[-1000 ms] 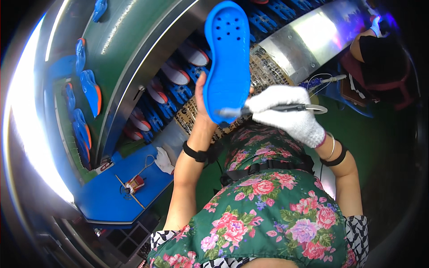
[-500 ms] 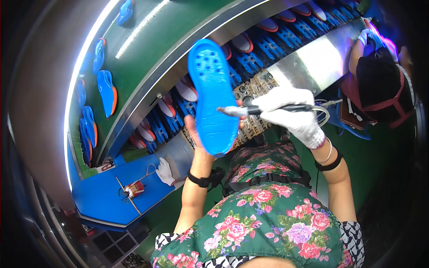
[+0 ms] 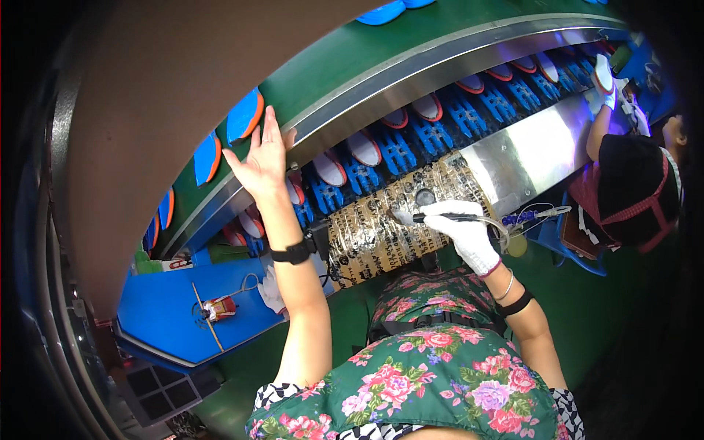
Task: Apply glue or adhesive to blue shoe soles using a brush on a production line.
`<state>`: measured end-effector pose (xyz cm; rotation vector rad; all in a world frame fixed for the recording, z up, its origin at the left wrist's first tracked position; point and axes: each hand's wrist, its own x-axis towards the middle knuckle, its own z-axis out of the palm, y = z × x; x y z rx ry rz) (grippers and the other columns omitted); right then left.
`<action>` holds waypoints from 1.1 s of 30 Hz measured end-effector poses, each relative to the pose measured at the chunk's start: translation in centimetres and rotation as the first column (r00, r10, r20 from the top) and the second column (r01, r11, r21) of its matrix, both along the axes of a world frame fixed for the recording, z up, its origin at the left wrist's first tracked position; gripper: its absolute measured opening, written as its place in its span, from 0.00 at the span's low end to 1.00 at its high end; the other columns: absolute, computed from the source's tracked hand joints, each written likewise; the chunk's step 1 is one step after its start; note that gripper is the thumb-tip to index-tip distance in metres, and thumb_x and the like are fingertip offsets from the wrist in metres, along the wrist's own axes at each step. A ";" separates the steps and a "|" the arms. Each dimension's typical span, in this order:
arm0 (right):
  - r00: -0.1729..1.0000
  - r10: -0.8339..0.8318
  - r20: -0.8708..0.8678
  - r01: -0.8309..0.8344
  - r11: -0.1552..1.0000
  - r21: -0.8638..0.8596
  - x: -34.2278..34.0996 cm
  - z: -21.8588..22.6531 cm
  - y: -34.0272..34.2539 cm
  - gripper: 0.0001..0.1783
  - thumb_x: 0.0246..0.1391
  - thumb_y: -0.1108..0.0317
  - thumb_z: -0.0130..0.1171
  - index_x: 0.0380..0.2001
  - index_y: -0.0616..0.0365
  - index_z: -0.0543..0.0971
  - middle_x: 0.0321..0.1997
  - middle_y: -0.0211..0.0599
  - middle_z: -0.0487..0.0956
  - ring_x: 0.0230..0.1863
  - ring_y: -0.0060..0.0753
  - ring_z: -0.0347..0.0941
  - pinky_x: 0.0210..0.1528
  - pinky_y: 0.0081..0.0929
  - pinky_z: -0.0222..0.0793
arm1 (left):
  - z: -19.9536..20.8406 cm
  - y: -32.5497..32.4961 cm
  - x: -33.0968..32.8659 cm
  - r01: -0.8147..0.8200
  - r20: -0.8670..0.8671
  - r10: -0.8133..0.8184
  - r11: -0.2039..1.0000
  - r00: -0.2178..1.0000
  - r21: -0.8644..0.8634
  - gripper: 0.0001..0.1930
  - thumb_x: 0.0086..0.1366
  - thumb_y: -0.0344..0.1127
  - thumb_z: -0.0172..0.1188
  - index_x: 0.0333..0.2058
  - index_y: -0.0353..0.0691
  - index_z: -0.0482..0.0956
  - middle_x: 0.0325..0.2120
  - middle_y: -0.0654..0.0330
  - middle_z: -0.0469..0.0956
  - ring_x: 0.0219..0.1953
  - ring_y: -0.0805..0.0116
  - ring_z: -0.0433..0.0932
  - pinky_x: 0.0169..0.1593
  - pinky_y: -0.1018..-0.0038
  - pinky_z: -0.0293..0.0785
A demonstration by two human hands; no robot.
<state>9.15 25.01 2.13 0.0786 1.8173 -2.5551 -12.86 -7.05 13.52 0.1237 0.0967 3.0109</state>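
- Seeing the brush (image 3: 419,218) just off centre at 3 o'clock on my feed: black handle, tip pointing to 9, over a taped brown cover (image 3: 374,249). Can't tell if the tip touches it.
- Right hand (image 3: 463,231), white glove, 3 o'clock: fingers closed round the handle, pen-style. Pale tube (image 3: 503,233) loops just beside it.
- Left hand (image 3: 262,165), bare, 10 o'clock: palm wide, fingers spread, I see nothing in it.
- Nearest sole (image 3: 246,116), blue with orange edge, between 10 and 11, right by those fingertips; contact I can't confirm. Lies on the green belt (image 3: 352,62).
- Second sole (image 3: 207,158), same colours, on its 7–8 o'clock side.
- Blue fixtures (image 3: 433,138) and red-edged white pieces (image 3: 427,107) line the belt's near side, 10 round to 2.
- Co-worker (image 3: 632,176), dark top, toward 2–3, gloved hand on a pale red-edged piece (image 3: 603,72).
- Blue table (image 3: 158,290) at 8: red item (image 3: 220,308) on it, loose white glove (image 3: 271,291) by its edge.
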 end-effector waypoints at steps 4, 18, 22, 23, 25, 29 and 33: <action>0.998 -0.022 0.059 0.030 0.991 -0.133 0.4 -2.5 0.1 0.10 0.55 0.78 0.68 0.42 0.64 0.88 0.39 0.36 0.88 0.38 0.23 0.82 0.44 0.21 0.78 | -0.5 5.3 3.6 -0.328 0.025 0.370 0.851 0.929 -0.409 0.43 0.72 0.54 0.54 0.73 0.29 0.51 0.68 0.37 0.61 0.70 0.43 0.64 0.68 0.50 0.68; 0.975 -0.183 0.128 0.207 0.956 -0.207 2.5 -3.2 1.4 0.10 0.53 0.82 0.66 0.40 0.69 0.87 0.39 0.42 0.88 0.39 0.31 0.84 0.45 0.24 0.79 | 0.0 24.0 -11.1 -0.562 -0.694 -0.127 -0.696 0.709 -0.447 0.50 0.55 0.66 0.72 0.69 0.43 0.64 0.62 0.31 0.68 0.66 0.31 0.62 0.68 0.47 0.60; 0.967 -0.153 0.202 0.203 0.946 -0.255 3.4 -3.7 2.6 0.11 0.54 0.81 0.66 0.42 0.68 0.86 0.42 0.42 0.88 0.41 0.32 0.84 0.48 0.26 0.79 | -0.2 21.5 -12.4 -0.614 -0.761 -0.035 -0.616 0.648 -0.494 0.25 0.57 0.52 0.76 0.45 0.44 0.79 0.47 0.37 0.75 0.53 0.40 0.73 0.56 0.53 0.72; 0.968 -0.141 0.208 0.190 0.952 -0.239 3.5 -3.4 2.6 0.12 0.55 0.80 0.66 0.44 0.68 0.86 0.43 0.42 0.88 0.41 0.30 0.84 0.46 0.24 0.79 | -0.1 20.8 -12.0 -0.640 -0.785 -0.062 -0.620 0.617 -0.454 0.24 0.58 0.51 0.76 0.44 0.43 0.79 0.47 0.37 0.74 0.52 0.42 0.73 0.54 0.54 0.73; 0.967 -0.150 0.207 0.196 0.955 -0.224 3.6 -3.1 2.8 0.12 0.55 0.80 0.66 0.44 0.68 0.86 0.43 0.42 0.88 0.41 0.30 0.84 0.46 0.24 0.79 | 0.3 18.4 -11.2 -0.660 -0.774 -0.074 -0.577 0.629 -0.482 0.21 0.59 0.48 0.76 0.41 0.42 0.78 0.48 0.40 0.73 0.51 0.48 0.73 0.48 0.57 0.76; 0.965 -0.174 0.196 0.221 0.943 -0.249 4.4 -3.1 3.8 0.12 0.56 0.79 0.66 0.45 0.67 0.86 0.42 0.42 0.88 0.38 0.28 0.83 0.41 0.22 0.78 | 1.3 13.4 -6.3 -0.691 -0.727 0.038 -0.279 0.686 -0.667 0.18 0.65 0.39 0.72 0.30 0.46 0.67 0.30 0.65 0.67 0.29 0.74 0.70 0.21 0.76 0.71; 0.959 -0.178 0.220 0.237 0.930 -0.282 5.2 -3.6 4.4 0.12 0.55 0.79 0.67 0.44 0.67 0.86 0.40 0.41 0.88 0.36 0.26 0.83 0.37 0.20 0.77 | 1.3 9.8 2.0 -0.577 -0.616 0.133 -0.242 0.776 -0.780 0.10 0.65 0.32 0.70 0.39 0.38 0.76 0.53 0.62 0.65 0.51 0.63 0.79 0.52 0.68 0.82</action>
